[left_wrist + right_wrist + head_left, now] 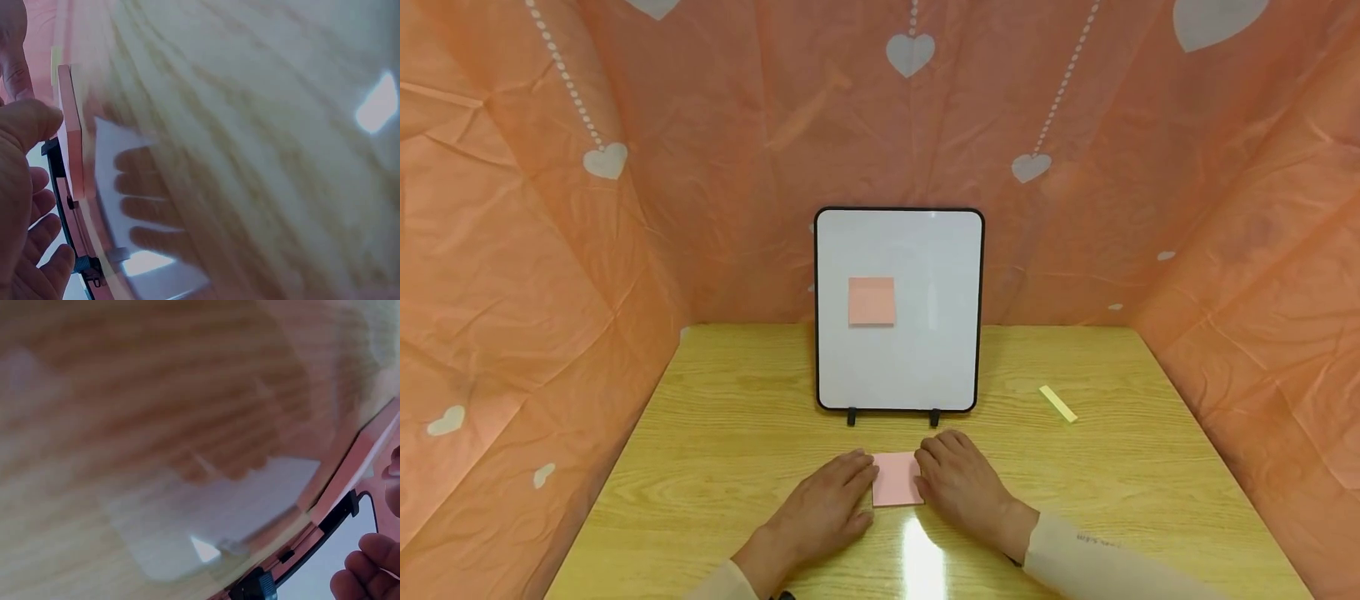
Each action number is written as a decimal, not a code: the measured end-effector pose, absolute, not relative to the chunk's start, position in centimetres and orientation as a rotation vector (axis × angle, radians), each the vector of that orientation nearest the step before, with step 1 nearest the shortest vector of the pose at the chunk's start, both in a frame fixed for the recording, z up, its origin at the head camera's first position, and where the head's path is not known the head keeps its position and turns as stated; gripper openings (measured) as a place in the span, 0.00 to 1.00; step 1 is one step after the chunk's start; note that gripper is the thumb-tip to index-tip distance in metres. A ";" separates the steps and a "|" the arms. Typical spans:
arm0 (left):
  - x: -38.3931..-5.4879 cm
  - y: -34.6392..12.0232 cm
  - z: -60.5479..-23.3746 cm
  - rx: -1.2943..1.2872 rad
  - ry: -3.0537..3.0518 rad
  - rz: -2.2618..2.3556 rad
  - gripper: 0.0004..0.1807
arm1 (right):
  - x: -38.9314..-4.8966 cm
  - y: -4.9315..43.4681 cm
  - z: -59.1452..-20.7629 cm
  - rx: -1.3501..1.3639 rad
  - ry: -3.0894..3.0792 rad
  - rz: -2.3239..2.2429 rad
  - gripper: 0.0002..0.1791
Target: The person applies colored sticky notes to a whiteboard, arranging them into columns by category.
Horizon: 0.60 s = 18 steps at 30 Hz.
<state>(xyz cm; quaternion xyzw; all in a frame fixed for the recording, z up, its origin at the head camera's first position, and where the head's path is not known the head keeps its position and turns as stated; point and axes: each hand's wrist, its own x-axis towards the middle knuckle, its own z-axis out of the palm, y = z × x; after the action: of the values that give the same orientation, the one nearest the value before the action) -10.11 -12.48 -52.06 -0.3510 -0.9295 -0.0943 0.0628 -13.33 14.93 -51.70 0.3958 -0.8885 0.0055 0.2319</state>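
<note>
"Where's the pink pad (898, 479)?"

"Flat on the tabletop (722, 400), in front of the whiteboard (936, 367), between the two hands. The left wrist view shows it's a thick block."

"What are the fingers doing?"

"On the left hand (820, 510) they lie relaxed and close together, tips touching the pad's left edge. On the right hand (967, 493) they're bent, with the tips at the right edge; I can't tell whether they pinch anything."

"So which step is this?"

"I'd call it steadying or squaring the pad from both sides. No sheet looks lifted from it."

"And the board?"

"It stands upright, with one pink note (871, 302) left of its middle. A yellow strip (1057, 404) lies apart, to the right."

"What does the next move call for?"

"If a sheet is to come off, my guess is one hand keeping the block down while the other picks at a single edge, so that the whole pad doesn't come up with it."
</note>
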 end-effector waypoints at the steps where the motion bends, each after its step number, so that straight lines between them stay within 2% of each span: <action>1: -10.1 -12.5 -52.1 -1.070 -2.820 -0.281 0.32 | -13.2 14.9 -51.8 1.099 -2.442 0.008 0.12; 18: -10.3 -11.8 -52.5 -1.187 -2.853 -0.073 0.36 | -11.7 14.0 -52.8 1.257 -2.438 -0.100 0.12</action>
<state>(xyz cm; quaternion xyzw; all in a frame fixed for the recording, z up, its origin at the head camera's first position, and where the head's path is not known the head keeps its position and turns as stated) -10.32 -11.83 -52.47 -0.3837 -0.9228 -0.0236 0.0252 -11.73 13.99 -52.80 0.4491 -0.8708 -0.0358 0.1969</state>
